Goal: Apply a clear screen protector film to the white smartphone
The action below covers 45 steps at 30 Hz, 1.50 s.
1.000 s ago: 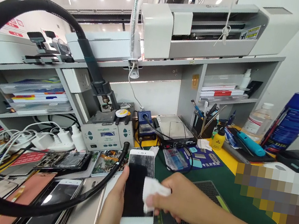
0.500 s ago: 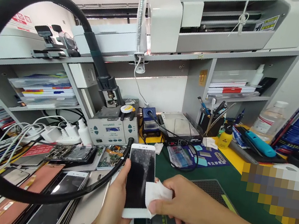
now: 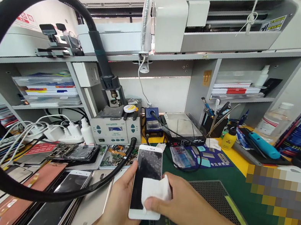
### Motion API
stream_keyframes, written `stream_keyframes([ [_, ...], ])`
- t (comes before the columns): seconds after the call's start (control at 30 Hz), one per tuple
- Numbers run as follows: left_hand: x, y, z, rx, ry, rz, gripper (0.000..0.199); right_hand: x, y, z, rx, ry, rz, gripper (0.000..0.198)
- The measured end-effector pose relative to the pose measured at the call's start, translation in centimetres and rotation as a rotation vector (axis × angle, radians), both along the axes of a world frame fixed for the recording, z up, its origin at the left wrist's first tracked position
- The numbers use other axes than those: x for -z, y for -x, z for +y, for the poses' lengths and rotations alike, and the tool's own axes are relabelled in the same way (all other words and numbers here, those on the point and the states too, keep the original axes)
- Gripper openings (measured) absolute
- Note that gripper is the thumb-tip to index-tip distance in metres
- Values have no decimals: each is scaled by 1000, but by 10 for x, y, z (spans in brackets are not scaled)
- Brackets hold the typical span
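A white smartphone (image 3: 141, 173) stands nearly upright, its dark screen towards me and speckled with light spots. My left hand (image 3: 121, 196) grips it from the left side, thumb along the edge. Between the thumb and fingers of my right hand (image 3: 175, 200) is a folded white tissue (image 3: 154, 190), which lies over the lower right of the screen. The fingers of my right hand behind the phone's right edge are partly hidden. Below both hands lies a dark perforated mat (image 3: 201, 218) on the green work surface.
Several phones and phone parts (image 3: 49, 203) are stacked at left. The thick black hose (image 3: 37, 195) loops from the grey rework station (image 3: 115, 131) past my left hand. A flat heating plate (image 3: 182, 128), a yellow bottle (image 3: 229, 138) and a tool holder (image 3: 214, 122) stand at the back.
The phone and both hands have shifted slightly right in view. The tissue has moved inward from the phone's right edge and covers more of the lower screen.
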<state>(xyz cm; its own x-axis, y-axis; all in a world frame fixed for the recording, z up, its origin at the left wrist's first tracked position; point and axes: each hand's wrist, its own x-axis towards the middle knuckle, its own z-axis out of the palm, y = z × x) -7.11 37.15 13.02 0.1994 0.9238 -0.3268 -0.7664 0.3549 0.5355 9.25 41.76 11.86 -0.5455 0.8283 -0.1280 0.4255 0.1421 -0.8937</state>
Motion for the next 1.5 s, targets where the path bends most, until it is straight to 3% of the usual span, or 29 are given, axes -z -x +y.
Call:
stream_keyframes([
  [0.1, -1, 1, 0, -8, 10, -4, 42, 2, 1, 0, 21, -14, 7, 37],
  [0.33, 0, -1, -2, 73, -46, 12, 46, -3, 4, 3, 8, 129, 120, 43],
  [0.47, 0, 0, 1, 77, -32, 1, 49, 4, 5, 2, 12, 133, 126, 35],
  [0.63, 0, 5, 4, 82, -38, -5, 48, 0, -1, 6, -127, 209, 140, 26],
  [0.8, 0, 3, 4, 76, 1, -18, 50, -11, -9, 10, -191, 269, 119, 34],
  [0.97, 0, 1, 5, 70, 0, -49, 46, -2, -3, 2, -102, 216, 97, 33],
  [1.2, 1, 0, 3, 34, -3, -68, 46, 11, 14, -9, 113, -46, -38, 40],
  [1.4, 0, 2, 3, 81, -19, -59, 51, 0, 11, -1, 47, 112, 67, 38],
  [1.5, -3, 1, 2, 78, 3, -57, 52, 2, 9, 0, 61, 87, 42, 41],
])
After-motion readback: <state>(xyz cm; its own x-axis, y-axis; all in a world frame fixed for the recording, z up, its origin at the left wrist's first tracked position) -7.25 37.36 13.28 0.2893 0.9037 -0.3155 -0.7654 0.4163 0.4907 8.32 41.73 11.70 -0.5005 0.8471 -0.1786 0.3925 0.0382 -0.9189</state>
